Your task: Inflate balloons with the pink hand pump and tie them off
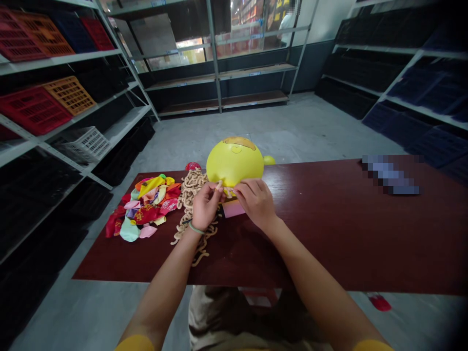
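Observation:
A large inflated yellow balloon (234,161) with an orange-brown printed patch stands just beyond my hands, its lower end toward me. My left hand (206,202) is closed in a pinch on a short beige cord (229,191) below the balloon. My right hand (256,200) is closed at the other side of this cord, close against the balloon's lower end; its fingertips are partly hidden. A pile of similar beige cords (193,187) lies beside and under my left hand. Under the hands is a pink block-like object (234,209), partly covered.
Many-coloured deflated balloons (148,207) are heaped on the left of the dark red table (329,234). A blurred-out object (391,174) lies at the far right. Behind are metal shelves (219,73) and crates (34,109). A red item (380,302) is on the floor.

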`<state>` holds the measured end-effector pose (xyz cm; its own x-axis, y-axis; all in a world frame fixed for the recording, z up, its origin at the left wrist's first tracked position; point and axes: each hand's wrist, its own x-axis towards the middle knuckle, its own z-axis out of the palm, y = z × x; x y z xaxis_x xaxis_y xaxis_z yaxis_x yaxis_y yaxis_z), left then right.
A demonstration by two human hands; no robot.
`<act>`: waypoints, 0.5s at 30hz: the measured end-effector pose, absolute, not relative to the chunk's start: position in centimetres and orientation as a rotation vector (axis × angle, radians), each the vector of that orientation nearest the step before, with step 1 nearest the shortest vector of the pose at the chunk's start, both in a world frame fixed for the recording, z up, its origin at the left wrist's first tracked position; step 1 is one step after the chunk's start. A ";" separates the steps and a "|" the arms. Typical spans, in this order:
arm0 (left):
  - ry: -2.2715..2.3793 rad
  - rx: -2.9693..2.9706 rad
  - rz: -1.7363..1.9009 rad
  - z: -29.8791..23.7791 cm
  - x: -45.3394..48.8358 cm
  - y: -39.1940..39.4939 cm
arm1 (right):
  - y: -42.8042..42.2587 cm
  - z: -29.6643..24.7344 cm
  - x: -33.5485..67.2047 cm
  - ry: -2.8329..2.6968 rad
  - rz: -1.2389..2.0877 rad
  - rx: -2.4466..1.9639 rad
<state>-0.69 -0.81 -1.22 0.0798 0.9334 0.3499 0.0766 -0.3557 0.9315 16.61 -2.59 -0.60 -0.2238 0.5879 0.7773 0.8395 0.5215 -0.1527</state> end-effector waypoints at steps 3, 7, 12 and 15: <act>1.081 1.525 1.408 -1.3 -0.4 -0.7 | -2.5 -0.9 16.5 -1.964 -0.419 -1.170; 1.115 1.505 1.434 -1.3 -0.3 -0.5 | -2.3 -1.0 16.4 -1.940 -0.366 -1.200; 1.145 1.483 1.470 -1.1 -0.3 -0.5 | -2.0 -1.2 16.7 -1.898 -0.351 -1.188; 1.123 1.458 1.474 -1.2 -0.3 -0.3 | -1.8 -1.6 16.8 -1.892 -0.373 -1.199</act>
